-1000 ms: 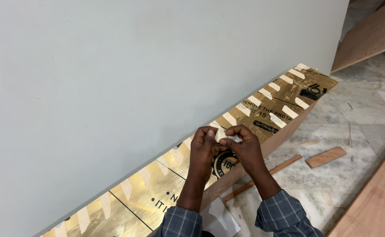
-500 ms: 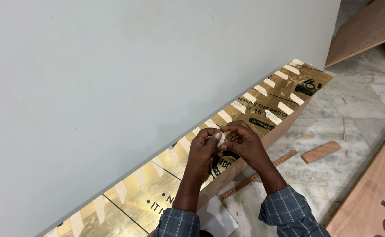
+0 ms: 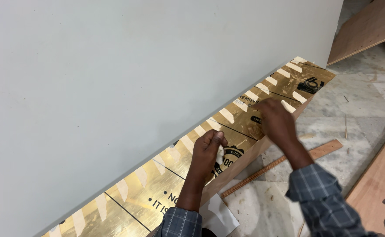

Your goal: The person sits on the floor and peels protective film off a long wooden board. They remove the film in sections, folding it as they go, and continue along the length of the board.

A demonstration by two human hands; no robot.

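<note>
Head view of a long gold-coloured panel (image 3: 157,188) with black print, lying flat along the foot of a pale grey board (image 3: 126,74) that stands on edge; a row of short cream tape strips (image 3: 227,115) crosses the seam between the two at regular spacing. No container is in view. The left hand (image 3: 207,147) rests over the gold panel near the seam, fingers curled closed around a small white wad (image 3: 220,154), seemingly tape, which shows at the thumb side. The right hand (image 3: 275,118), blurred, is over the panel farther along toward its far end, just beside the tape strips; its fingers look loosely bent, and whether they hold anything cannot be told. Both forearms wear blue plaid sleeves (image 3: 319,197). Around the work: a thin wooden strip (image 3: 284,162) lies on the marble floor (image 3: 359,114) beside the panel's front edge, a white scrap of paper (image 3: 221,215) lies between the two arms below the panel's edge, a plywood sheet (image 3: 376,188) lies at lower right, and another plywood sheet (image 3: 368,28) leans at upper right. Nothing lies between either hand and the panel's surface.
</note>
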